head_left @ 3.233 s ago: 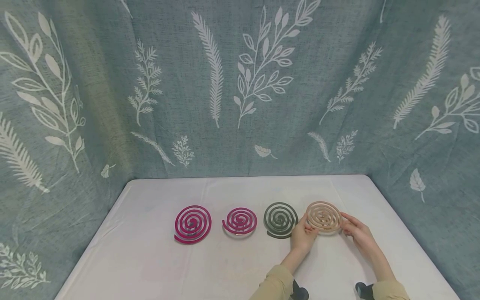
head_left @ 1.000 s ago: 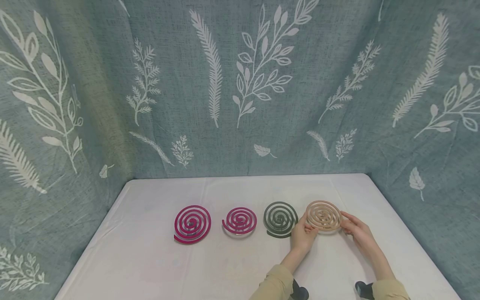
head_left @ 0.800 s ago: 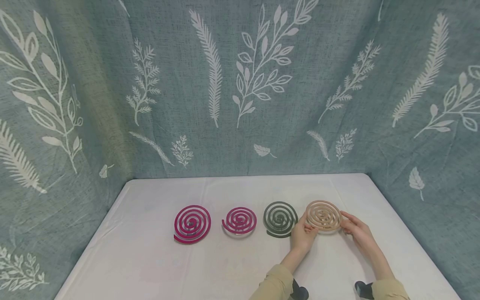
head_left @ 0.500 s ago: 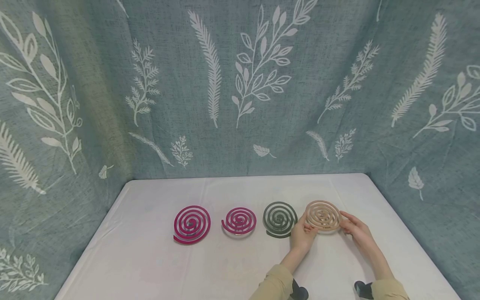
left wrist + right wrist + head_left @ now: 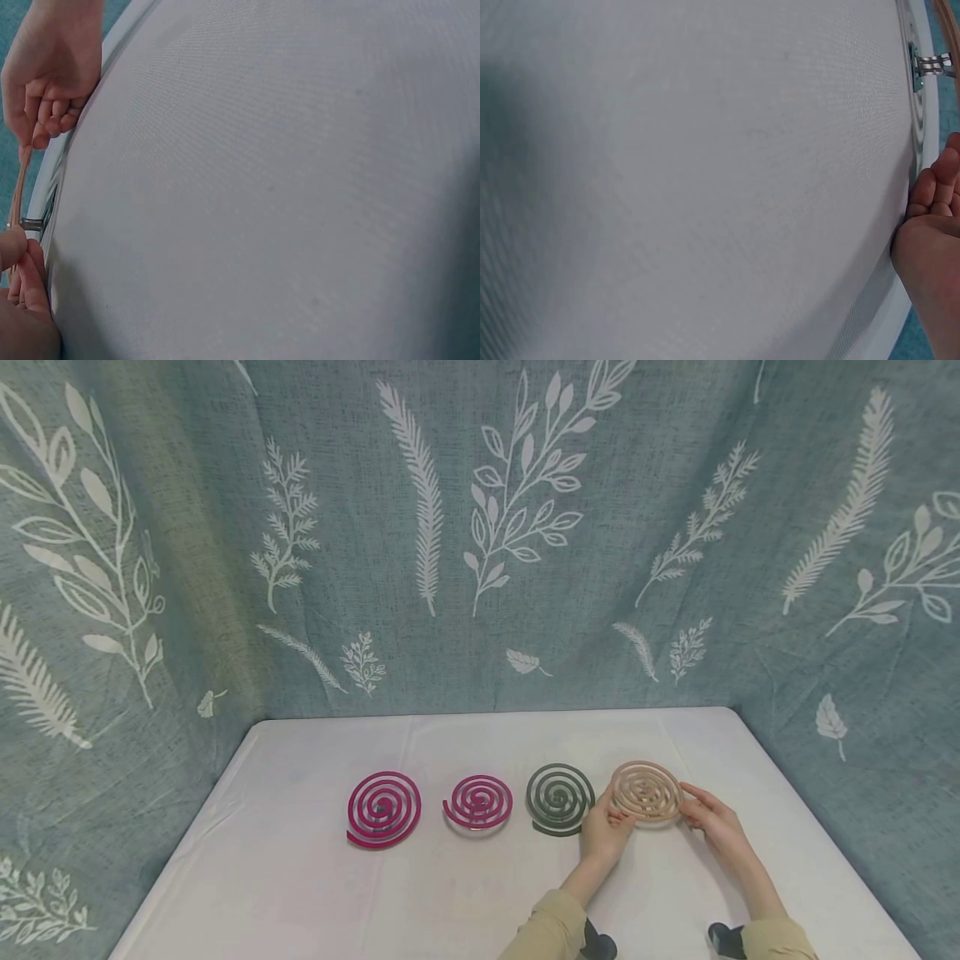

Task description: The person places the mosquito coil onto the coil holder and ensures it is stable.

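A tan mosquito coil [image 5: 643, 791] is at the right of the row, with a small metal stand [image 5: 933, 66] beneath it. My left hand [image 5: 606, 837] pinches the coil's left front rim between thumb and fingers. On the opposite side, my right hand [image 5: 716, 828] pinches the right rim. Seen edge-on in the left wrist view, the coil [image 5: 20, 187] lies just above the table between both hands. Close to my left hand lies a dark green mosquito coil [image 5: 558, 799], its lower right edge near the wrist side of that hand.
Two magenta mosquito coils stand further left: a larger one [image 5: 384, 807] and a smaller one [image 5: 480, 802] that looks raised on a stand. All are on a white-covered table [image 5: 300, 893]. A blue-green leaf-patterned curtain [image 5: 480, 677] encloses its back and sides.
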Available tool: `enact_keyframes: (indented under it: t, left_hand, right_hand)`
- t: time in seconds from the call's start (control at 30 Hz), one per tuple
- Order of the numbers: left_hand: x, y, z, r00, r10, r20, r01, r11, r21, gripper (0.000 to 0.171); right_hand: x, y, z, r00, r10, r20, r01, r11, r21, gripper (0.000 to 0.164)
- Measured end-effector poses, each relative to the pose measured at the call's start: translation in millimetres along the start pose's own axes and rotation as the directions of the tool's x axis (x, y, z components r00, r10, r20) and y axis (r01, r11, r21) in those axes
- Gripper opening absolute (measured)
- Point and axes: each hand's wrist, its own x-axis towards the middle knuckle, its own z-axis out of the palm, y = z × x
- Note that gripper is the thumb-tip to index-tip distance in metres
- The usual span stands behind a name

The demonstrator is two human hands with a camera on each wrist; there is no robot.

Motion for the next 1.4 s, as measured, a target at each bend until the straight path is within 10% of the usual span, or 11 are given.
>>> enact_keyframes:
  t: [1.4]
  left_hand:
    - [-4.1, -0.7, -1.5, 1.0, 0.013, -0.009, -0.013, 1.0, 0.008, 0.059]
  right_hand:
    - [0.1, 0.5, -0.9, 0.999, -0.006, -0.033, 0.008, 0.999, 0.045, 0.063]
